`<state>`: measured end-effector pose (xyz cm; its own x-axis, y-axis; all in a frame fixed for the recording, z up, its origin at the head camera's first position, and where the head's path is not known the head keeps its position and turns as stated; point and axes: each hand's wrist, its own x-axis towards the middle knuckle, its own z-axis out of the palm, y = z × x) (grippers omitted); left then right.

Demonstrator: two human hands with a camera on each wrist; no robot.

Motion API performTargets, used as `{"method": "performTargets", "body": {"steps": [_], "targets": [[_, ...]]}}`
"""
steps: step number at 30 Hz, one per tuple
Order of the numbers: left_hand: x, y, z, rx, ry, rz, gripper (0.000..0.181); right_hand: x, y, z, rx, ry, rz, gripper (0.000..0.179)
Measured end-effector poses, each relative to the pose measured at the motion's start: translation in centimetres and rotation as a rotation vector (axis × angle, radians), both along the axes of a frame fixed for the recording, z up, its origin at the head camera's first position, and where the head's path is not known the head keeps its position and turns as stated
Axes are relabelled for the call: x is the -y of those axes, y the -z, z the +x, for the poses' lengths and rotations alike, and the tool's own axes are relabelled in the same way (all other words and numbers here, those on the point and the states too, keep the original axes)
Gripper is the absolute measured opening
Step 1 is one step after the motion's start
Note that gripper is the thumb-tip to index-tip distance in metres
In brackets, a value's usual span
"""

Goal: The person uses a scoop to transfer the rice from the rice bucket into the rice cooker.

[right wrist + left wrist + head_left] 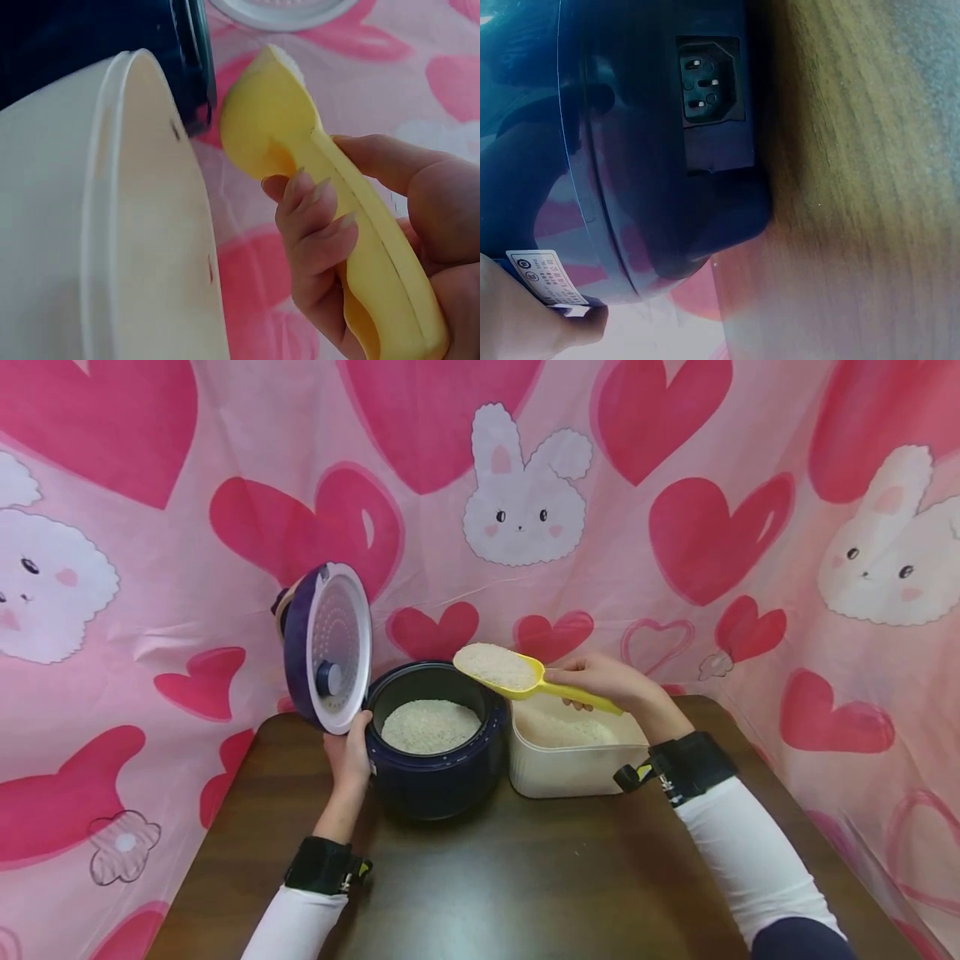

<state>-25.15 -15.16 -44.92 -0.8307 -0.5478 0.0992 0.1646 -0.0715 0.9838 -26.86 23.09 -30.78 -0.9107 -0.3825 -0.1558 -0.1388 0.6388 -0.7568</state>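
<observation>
My right hand [611, 681] grips the handle of a yellow scoop [542, 683], which is heaped with white rice [495, 665]. The scoop's bowl is over the right rim of a dark blue rice cooker [442, 793], and rice [431, 727] also lies inside that cooker. Seen from below in the right wrist view, my fingers [319, 221] curl round the handle. On the cooker's left side, by the raised lid [337, 647], my left hand [351, 756] holds the body with the thumb near the rim. The left wrist view shows it beside a printed label [547, 277].
A cream container [570, 772] with some rice inside stands right of the cooker. Both stand toward the back of a dark wooden table [480, 885]. A pink curtain [435, 543] with hearts and rabbits hangs behind. The cooker's side has a power socket [711, 81].
</observation>
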Motion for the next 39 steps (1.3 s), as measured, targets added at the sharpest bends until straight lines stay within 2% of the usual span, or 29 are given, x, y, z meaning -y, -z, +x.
{"method": "performTargets", "body": {"steps": [11, 17, 24, 30, 39], "targets": [[-0.1, 0.2, -0.1, -0.007, -0.003, -0.005, 0.027, 4.9, -1.8, -0.1, -0.042, -0.027, 0.071, 0.032], [-0.1, 0.2, -0.2, -0.018, 0.0, 0.005, 0.033, 6.6, -2.4, 0.1, -0.104, -0.019, 0.145, 0.029], [-0.1, 0.0, -0.1, 0.001, 0.006, -0.009, 0.035, 7.7, -2.4, 0.1, -0.134, 0.008, 0.215, 0.03], [0.1, -0.2, 0.0, 0.003, 0.016, -0.013, 0.04, 8.1, -2.4, 0.0, -0.149, 0.003, 0.24, 0.033], [0.1, -0.1, 0.0, 0.009, 0.012, -0.022, 0.037, 8.5, -2.4, 0.3, -0.185, 0.002, 0.266, 0.033]]}}
